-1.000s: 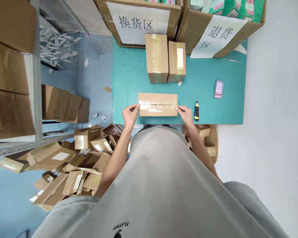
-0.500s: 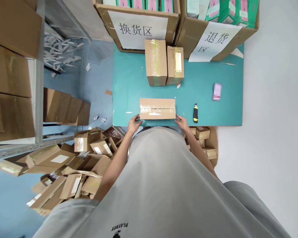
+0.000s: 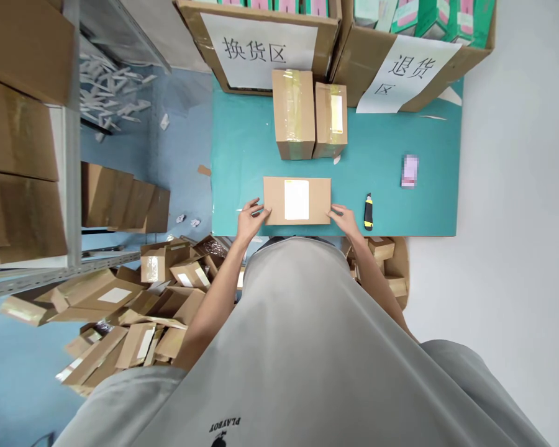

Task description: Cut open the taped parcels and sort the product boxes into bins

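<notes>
A cardboard box (image 3: 274, 192) is at the front edge of the teal table, its face with a white label (image 3: 297, 200) turned up toward me. My left hand (image 3: 250, 221) grips the box's left end, thumb at the near corner and fingers partly spread. At the opposite end, my right hand (image 3: 344, 220) pinches the near right corner. A black and yellow utility knife (image 3: 368, 212) lies just right of my right hand.
Two taped cartons (image 3: 293, 115) stand behind the box. Large open cartons with paper signs (image 3: 258, 53) hold green and pink packages at the back. A small blurred pink item (image 3: 409, 171) lies to the right. Discarded cardboard boxes (image 3: 135, 344) cover the floor at left.
The box has been turned over: its taped, seamed side faced up before, and now the labelled side does. Both hands have moved from beside its lower corners onto its ends.
</notes>
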A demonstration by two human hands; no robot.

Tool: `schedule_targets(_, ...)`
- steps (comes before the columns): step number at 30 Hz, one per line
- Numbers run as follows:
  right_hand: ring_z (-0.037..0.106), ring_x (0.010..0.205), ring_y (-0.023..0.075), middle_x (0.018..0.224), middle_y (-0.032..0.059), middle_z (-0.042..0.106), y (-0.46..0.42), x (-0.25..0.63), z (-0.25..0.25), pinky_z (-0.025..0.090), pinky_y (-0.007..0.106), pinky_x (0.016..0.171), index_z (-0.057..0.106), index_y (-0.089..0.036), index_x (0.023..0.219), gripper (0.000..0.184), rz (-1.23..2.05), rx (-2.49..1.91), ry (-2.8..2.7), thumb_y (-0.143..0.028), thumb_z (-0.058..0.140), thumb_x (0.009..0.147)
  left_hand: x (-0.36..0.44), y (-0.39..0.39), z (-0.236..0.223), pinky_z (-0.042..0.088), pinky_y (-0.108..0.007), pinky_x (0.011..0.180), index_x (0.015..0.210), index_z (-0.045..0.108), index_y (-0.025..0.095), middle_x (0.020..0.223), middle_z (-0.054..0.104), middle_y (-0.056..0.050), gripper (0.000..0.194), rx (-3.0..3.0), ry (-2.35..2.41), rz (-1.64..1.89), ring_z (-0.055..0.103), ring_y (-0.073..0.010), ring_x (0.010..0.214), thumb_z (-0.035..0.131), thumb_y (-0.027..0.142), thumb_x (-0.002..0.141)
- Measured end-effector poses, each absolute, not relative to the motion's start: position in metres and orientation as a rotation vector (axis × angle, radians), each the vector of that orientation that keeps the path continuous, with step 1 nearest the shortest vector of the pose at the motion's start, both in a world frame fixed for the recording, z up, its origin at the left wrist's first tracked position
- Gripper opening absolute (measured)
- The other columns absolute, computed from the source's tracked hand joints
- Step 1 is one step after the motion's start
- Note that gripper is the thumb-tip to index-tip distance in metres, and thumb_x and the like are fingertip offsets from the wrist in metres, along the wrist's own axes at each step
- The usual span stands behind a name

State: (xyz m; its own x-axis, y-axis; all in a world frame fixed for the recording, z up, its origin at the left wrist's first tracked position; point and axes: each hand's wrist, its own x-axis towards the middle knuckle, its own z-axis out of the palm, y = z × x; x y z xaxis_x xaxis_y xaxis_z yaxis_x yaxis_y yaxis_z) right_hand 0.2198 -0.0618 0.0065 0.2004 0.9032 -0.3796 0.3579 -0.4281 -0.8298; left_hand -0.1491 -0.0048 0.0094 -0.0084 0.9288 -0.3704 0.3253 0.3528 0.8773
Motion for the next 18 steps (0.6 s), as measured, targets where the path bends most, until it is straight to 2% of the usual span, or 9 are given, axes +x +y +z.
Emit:
schedule_targets(4,0.071,0.140,0.0385,0.136,0.0108,0.085,-0.059,0.212,0.004,0.055,0.056,0.123,0.092,-0.023,0.115,0.050,1.246,-1.886,-1.199,-0.066,0.076,0.095,-0.149,-0.003,0.001,0.053,-0.051,0.127,0.101,0.088,0.016,0.146,0.076,-0.020,0.033,1.154,1.623,0.643,0.069,-0.0363,0.144,0.083,0.047,0.091)
schedule_targets(8,0.072,0.140,0.0361,0.138,0.0105,0.085,-0.074,0.214,0.002,0.050,0.055,0.128,0.090,-0.020,0.116,0.056,1.275,-1.963,-1.087,-0.063,0.056,0.105,-0.156,-0.016,-0.011,0.052,-0.053,0.127,0.109,0.087,0.019,0.141,0.081,-0.016,0.039,1.027,1.614,0.621,0.071,-0.0327,0.141,0.071,0.052,0.097)
schedule_targets(11,0.074,0.138,0.0363,0.134,0.0129,0.086,-0.087,0.216,0.001,0.050,0.056,0.128,0.089,-0.019,0.115,0.047,1.283,-2.030,-1.044,-0.056,0.065,0.098,-0.162,-0.030,-0.018,0.055,-0.053,0.124,0.111,0.087,0.018,0.131,0.085,-0.017,0.036,0.953,1.608,0.567,0.075,-0.0334,0.133,0.079,0.046,0.089)
schedule_targets(14,0.079,0.126,0.0375,0.122,0.0133,0.089,-0.094,0.209,0.000,0.057,0.057,0.120,0.089,-0.019,0.110,0.040,1.347,-2.022,-1.051,-0.050,0.076,0.088,-0.163,-0.041,-0.021,0.057,-0.056,0.121,0.102,0.087,0.017,0.118,0.087,-0.016,0.031,0.934,1.572,0.502,0.079,-0.0361,0.122,0.089,0.036,0.077)
schedule_targets(18,0.078,0.127,0.0378,0.123,0.0118,0.088,-0.092,0.198,0.002,0.058,0.054,0.120,0.089,-0.019,0.102,0.035,1.372,-1.985,-1.072,-0.048,0.079,0.084,-0.159,-0.042,-0.018,0.059,-0.057,0.119,0.099,0.088,0.018,0.111,0.088,-0.013,0.034,0.923,1.582,0.485,0.081,-0.0382,0.118,0.094,0.033,0.068)
